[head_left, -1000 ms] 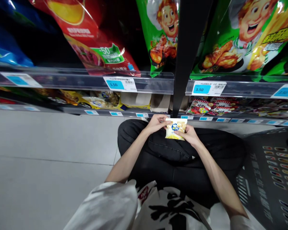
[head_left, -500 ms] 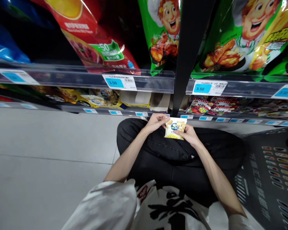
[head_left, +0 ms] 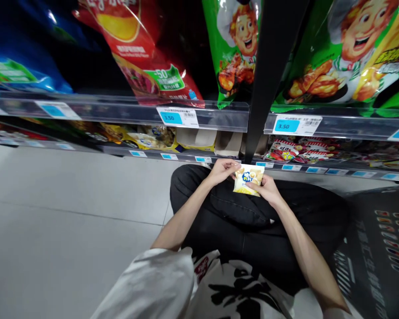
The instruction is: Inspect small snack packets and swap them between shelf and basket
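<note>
A small white and yellow snack packet (head_left: 248, 177) is held upright, its printed front facing me, above my crossed legs in black trousers (head_left: 239, 204). My left hand (head_left: 221, 171) pinches the packet's upper left corner between thumb and fingers. Closed on the packet's right side is my right hand (head_left: 267, 188), its thumb lying across the front and its fingers partly hidden behind it. The packet is just in front of the lower shelf edge.
Large red (head_left: 149, 57) and green (head_left: 346, 62) snack bags fill the upper shelf. Below are an open yellow box (head_left: 196, 138) and small red-and-white packets (head_left: 281, 149). A dark upright (head_left: 266, 66) divides the shelves. A grey basket (head_left: 362, 248) stands at my right.
The view has shifted slightly, so the shelves, hands and packet appear a little further right. Both hands keep the same hold on the packet.
</note>
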The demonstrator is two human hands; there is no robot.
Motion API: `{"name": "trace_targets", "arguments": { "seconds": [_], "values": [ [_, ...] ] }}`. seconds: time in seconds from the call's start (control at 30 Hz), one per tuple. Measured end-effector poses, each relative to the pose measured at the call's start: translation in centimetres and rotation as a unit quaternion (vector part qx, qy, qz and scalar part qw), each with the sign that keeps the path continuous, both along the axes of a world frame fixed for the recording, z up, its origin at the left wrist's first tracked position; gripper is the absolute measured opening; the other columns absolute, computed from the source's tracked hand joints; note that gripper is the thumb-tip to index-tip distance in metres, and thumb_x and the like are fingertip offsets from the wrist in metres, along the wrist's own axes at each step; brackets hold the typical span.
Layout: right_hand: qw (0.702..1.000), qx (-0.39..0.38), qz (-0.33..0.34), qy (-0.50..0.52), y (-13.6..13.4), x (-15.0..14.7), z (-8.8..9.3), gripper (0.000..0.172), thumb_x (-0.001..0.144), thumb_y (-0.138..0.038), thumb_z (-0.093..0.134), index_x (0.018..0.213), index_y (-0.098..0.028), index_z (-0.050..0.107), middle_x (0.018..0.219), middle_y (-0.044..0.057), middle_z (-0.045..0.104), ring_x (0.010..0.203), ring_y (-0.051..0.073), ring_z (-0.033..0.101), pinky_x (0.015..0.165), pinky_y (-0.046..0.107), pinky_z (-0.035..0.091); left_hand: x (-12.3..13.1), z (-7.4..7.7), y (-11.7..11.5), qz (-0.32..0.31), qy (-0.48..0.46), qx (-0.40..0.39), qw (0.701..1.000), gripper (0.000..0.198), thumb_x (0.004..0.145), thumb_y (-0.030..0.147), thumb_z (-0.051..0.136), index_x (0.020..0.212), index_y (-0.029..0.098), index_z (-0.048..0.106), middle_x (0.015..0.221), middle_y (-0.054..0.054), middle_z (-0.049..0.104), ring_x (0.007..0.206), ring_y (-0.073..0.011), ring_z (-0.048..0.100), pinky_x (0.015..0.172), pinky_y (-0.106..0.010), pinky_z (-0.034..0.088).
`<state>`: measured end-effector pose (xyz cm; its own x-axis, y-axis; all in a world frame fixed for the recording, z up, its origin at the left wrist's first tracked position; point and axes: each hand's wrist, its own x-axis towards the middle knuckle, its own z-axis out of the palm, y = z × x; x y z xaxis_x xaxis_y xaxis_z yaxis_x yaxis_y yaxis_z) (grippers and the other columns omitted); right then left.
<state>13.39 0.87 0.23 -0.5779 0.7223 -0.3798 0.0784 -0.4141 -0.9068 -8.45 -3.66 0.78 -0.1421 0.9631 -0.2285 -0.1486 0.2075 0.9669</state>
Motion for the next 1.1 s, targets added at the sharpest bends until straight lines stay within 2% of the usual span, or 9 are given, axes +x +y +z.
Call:
{"name": "trace_targets", "arguments": {
  "seconds": [0.17, 0.3, 0.47, 0.6, 0.7, 0.83, 0.93, 1.0, 1.1],
  "values": [
    [0.994, 0.087, 0.012, -0.061, 0.2, 0.8, -1.1, 0.049, 0.059, -0.043, 0.093, 0.097, -0.016, 0.076, 0.101, 0.012, 0.080, 0.088, 0.030, 0.076, 0.083, 0.044, 0.060, 0.4, -0.4, -0.3, -0.015, 0.052, 0.013, 0.998, 0.049, 0.073, 0.057, 0.082, 0.089, 0.011, 0.072, 0.077, -0.007, 0.073, 0.060, -0.0164, 0.068, 0.054, -0.027, 0.058],
    [0.974, 0.176, 0.047, -0.136, 0.2, 1.5, -1.1, 0.046, 0.066, -0.050, 0.087, 0.094, -0.015, 0.076, 0.098, 0.014, 0.080, 0.086, 0.035, 0.075, 0.077, 0.046, 0.059, 0.8, -0.1, -1.5, -0.054, 0.112, 0.034, 0.992, 0.044, 0.076, 0.053, 0.082, 0.089, 0.012, 0.073, 0.083, -0.009, 0.074, 0.073, -0.0186, 0.070, 0.067, -0.027, 0.058],
    [0.950, 0.252, 0.096, -0.159, -0.3, 1.7, 0.4, 0.033, 0.073, -0.044, 0.078, 0.095, -0.019, 0.076, 0.095, 0.011, 0.080, 0.085, 0.034, 0.075, 0.077, 0.044, 0.057, 2.9, 1.4, -5.5, -0.046, 0.179, -0.008, 0.983, 0.037, 0.084, 0.050, 0.075, 0.097, 0.016, 0.073, 0.085, -0.006, 0.074, 0.071, -0.0184, 0.070, 0.064, -0.027, 0.055],
    [0.932, 0.304, 0.150, -0.132, -1.0, 1.5, 1.5, 0.024, 0.080, -0.034, 0.071, 0.102, -0.025, 0.075, 0.099, 0.006, 0.079, 0.090, 0.030, 0.074, 0.083, 0.042, 0.055, 5.1, 2.0, -9.6, -0.021, 0.286, -0.009, 0.958, 0.027, 0.092, 0.046, 0.066, 0.103, 0.023, 0.075, 0.094, -0.005, 0.077, 0.081, -0.0217, 0.072, 0.076, -0.032, 0.057],
    [0.916, 0.344, 0.176, -0.112, -1.5, 1.4, 1.5, 0.027, 0.087, -0.036, 0.067, 0.112, -0.027, 0.072, 0.113, 0.006, 0.077, 0.103, 0.029, 0.072, 0.094, 0.042, 0.054, 5.8, 2.2, -11.9, 0.052, 0.317, -0.016, 0.947, 0.025, 0.093, 0.043, 0.063, 0.105, 0.026, 0.077, 0.097, -0.005, 0.079, 0.083, -0.0244, 0.074, 0.082, -0.037, 0.059],
    [0.868, 0.412, 0.223, -0.162, -1.7, 1.6, 0.7, 0.044, 0.095, -0.041, 0.061, 0.134, -0.022, 0.060, 0.134, 0.011, 0.067, 0.122, 0.030, 0.065, 0.104, 0.042, 0.051, 4.8, 3.7, -13.4, 0.155, 0.290, -0.029, 0.944, 0.027, 0.089, 0.047, 0.068, 0.097, 0.023, 0.078, 0.089, -0.007, 0.079, 0.074, -0.0258, 0.076, 0.070, -0.038, 0.063],
    [0.797, 0.438, 0.306, -0.280, -1.5, 2.1, 0.4, 0.046, 0.098, -0.031, 0.056, 0.140, -0.013, 0.057, 0.137, 0.018, 0.064, 0.127, 0.034, 0.061, 0.105, 0.047, 0.050, 2.1, 5.6, -13.8, 0.251, 0.216, -0.024, 0.943, 0.037, 0.083, 0.052, 0.075, 0.094, 0.018, 0.075, 0.088, -0.008, 0.079, 0.069, -0.0254, 0.076, 0.061, -0.035, 0.065],
    [0.750, 0.442, 0.362, -0.332, -1.4, 2.3, 0.5, 0.043, 0.098, -0.026, 0.054, 0.137, -0.010, 0.060, 0.137, 0.020, 0.064, 0.128, 0.036, 0.059, 0.105, 0.050, 0.049, -0.5, 6.8, -13.8, 0.326, 0.177, -0.005, 0.929, 0.044, 0.075, 0.053, 0.082, 0.093, 0.014, 0.073, 0.083, -0.008, 0.077, 0.066, -0.0238, 0.075, 0.061, -0.034, 0.066],
    [0.723, 0.443, 0.399, -0.348, -1.6, 2.3, 1.2, 0.042, 0.100, -0.026, 0.051, 0.138, -0.011, 0.060, 0.138, 0.018, 0.064, 0.129, 0.035, 0.058, 0.105, 0.051, 0.047, -4.8, 8.0, -13.8, 0.422, 0.149, 0.039, 0.893, 0.051, 0.064, 0.048, 0.090, 0.093, 0.012, 0.069, 0.080, -0.007, 0.076, 0.068, -0.0210, 0.075, 0.067, -0.035, 0.068]
  ]
}}
